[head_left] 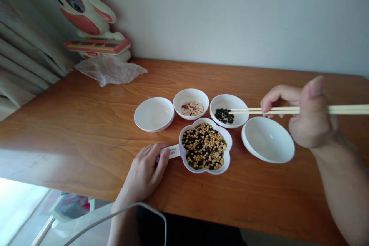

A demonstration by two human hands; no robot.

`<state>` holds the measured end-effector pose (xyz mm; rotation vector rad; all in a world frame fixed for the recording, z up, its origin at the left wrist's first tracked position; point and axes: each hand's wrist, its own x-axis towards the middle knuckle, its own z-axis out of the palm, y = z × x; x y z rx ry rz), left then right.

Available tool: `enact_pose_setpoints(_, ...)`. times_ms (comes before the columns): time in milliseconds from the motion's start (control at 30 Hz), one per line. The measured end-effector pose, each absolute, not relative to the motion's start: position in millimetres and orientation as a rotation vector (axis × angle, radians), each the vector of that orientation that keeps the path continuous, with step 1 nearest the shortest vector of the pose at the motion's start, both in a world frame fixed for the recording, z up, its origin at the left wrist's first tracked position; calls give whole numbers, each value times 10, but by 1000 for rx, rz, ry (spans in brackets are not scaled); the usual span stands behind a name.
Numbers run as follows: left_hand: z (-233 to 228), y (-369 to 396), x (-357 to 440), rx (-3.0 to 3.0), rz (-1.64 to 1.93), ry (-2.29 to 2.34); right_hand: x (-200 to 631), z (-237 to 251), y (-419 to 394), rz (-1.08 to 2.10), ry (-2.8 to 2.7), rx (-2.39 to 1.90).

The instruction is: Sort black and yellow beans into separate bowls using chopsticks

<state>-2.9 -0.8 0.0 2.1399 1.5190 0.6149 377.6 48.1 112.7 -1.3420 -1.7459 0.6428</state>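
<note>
My left hand [148, 167] is closed around the short handle of a white, flower-shaped dish [230, 157] with a lilac edge. Mixed black and yellow beans [204, 146] fill this dish. In my right hand [308, 113] is a pair of wooden chopsticks [256, 111], held level. Their tips reach into a white bowl [240, 117] and are at the black beans [224, 115] lying there; whether a bean is between the tips I cannot tell. Under my right hand stands another white bowl [268, 140], with nothing visible inside.
Left of the black beans, a white bowl [180, 98] holds pale and reddish nut pieces [192, 108]. Beside it is a bare white bowl [154, 114]. At the back left of the wooden table [109, 123] are a crumpled plastic bag [111, 71] and a cow-shaped toy keyboard [98, 44]. A cable [138, 203] crosses my left forearm.
</note>
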Motion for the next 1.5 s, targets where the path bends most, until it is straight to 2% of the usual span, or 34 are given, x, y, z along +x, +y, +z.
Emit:
enact_pose_setpoints(133,-9,1,-25,2122,605,1516,3784,1170,464,656,-1713,-1286)
enact_pose_setpoints(367,-37,-2,-38,2123,613,1522,3571,1144,369,1200,-2047,-1035)
enact_pose_setpoints(567,-18,-8,-40,2128,597,1521,3330,1094,330,1315,-2267,-1053)
enact_pose_setpoints(1333,55,-30,33,2081,648,1539,3170,1269,347,1253,-2445,-1231)
enact_pose_setpoints(1500,67,-36,27,2073,647,1533,3111,1320,328,1126,-2534,-1277)
